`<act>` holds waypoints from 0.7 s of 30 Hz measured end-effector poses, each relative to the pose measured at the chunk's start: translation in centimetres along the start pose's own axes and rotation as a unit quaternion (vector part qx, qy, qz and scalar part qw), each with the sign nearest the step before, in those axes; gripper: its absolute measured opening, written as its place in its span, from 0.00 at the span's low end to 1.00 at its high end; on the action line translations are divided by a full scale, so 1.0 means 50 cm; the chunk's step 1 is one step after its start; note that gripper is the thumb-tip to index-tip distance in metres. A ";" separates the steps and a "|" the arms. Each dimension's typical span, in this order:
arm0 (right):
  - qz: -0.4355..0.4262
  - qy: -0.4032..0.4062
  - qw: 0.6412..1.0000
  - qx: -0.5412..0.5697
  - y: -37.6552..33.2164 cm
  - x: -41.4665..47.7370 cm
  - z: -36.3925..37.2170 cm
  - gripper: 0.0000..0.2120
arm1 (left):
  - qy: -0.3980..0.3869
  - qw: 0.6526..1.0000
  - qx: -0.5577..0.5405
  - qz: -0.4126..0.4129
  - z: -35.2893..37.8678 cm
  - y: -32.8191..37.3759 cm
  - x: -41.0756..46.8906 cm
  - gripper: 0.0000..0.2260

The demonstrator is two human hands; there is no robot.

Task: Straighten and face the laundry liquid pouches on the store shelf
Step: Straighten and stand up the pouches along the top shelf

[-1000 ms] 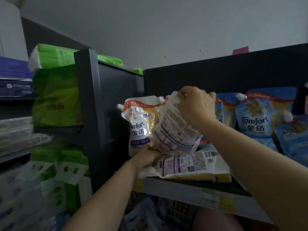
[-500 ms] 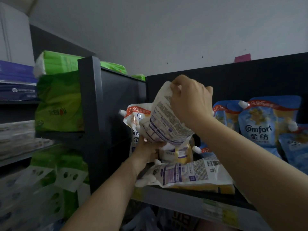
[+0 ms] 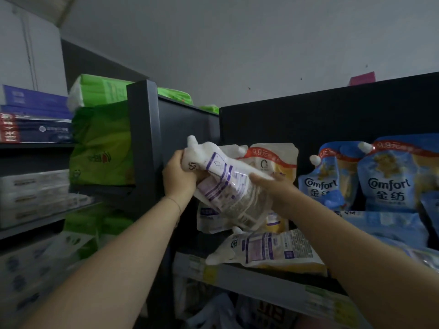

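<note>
A white and purple laundry pouch [image 3: 228,188] is held tilted in front of the shelf, its printed back toward me and its spout up at the left. My left hand [image 3: 181,178] grips its upper end near the spout. My right hand [image 3: 273,188] holds its right side. Behind it a yellow and white pouch [image 3: 273,160] stands upright with its front facing out. Another white pouch [image 3: 268,249] lies flat on the shelf [image 3: 261,284], back side up. Blue Comfort pouches [image 3: 389,184] stand upright to the right.
A dark upright shelf divider [image 3: 145,143] stands just left of my left hand. Green tissue packs [image 3: 102,143] and boxed goods [image 3: 35,119] fill the neighbouring shelves at the left. More packaged goods sit on the level below.
The held pouch has swung over: its spout end now points up left. My left hand moved up from the pouch's bottom to its top, and my right hand dropped to its right side.
</note>
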State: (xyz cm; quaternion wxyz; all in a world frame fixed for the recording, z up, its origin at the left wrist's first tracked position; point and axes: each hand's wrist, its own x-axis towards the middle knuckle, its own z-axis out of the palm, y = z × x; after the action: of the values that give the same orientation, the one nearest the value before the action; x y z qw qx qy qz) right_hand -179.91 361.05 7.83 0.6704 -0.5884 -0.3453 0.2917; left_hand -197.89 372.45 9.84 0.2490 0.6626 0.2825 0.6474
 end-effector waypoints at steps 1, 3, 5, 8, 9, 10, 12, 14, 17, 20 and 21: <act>0.023 -0.012 0.999 -0.028 0.010 0.007 0.004 0.28 | -0.005 1.000 0.014 0.009 0.002 -0.002 -0.003 0.08; 0.023 -0.037 0.987 -0.155 0.022 0.013 0.015 0.20 | -0.022 0.998 0.048 0.029 0.007 -0.006 -0.009 0.07; -0.007 -0.081 0.960 -0.269 0.025 0.009 0.029 0.15 | -0.031 0.996 0.073 0.046 0.010 -0.007 -0.008 0.07; -0.085 -0.125 0.904 -0.400 0.016 -0.010 0.042 0.15 | -0.047 0.988 0.126 0.081 0.008 -0.002 0.004 0.10; -0.105 -0.135 0.896 -0.409 0.013 -0.016 0.046 0.17 | -0.055 0.984 0.141 0.097 0.008 -0.001 0.008 0.11; -0.112 -0.146 0.896 -0.404 0.013 -0.018 0.051 0.19 | -0.059 0.981 0.151 0.110 0.008 0.003 0.011 0.13; -0.099 -0.165 0.904 -0.382 0.016 -0.015 0.069 0.23 | -0.040 0.976 0.177 0.122 0.009 0.005 0.012 0.17; -0.096 -0.159 0.908 -0.375 0.022 -0.007 0.095 0.26 | 0.000 0.967 0.228 0.117 0.014 0.009 0.002 0.22; -0.094 -0.141 0.905 -0.391 0.029 0.004 0.121 0.34 | 0.031 0.959 0.266 0.092 0.025 0.014 -0.021 0.27; -0.114 -0.164 0.868 -0.455 0.032 0.000 0.121 0.27 | 0.019 0.939 0.317 0.131 0.030 0.006 -0.038 0.30; -0.121 -0.170 0.853 -0.478 0.031 -0.007 0.117 0.26 | 0.005 0.926 0.340 0.165 0.030 0.001 -0.044 0.30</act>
State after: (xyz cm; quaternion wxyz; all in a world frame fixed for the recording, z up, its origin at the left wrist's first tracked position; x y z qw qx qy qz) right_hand -184.80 364.41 6.67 0.2669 -0.7311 -0.6193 0.1031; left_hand -196.39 370.90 8.24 -0.1027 0.7415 0.3737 0.5477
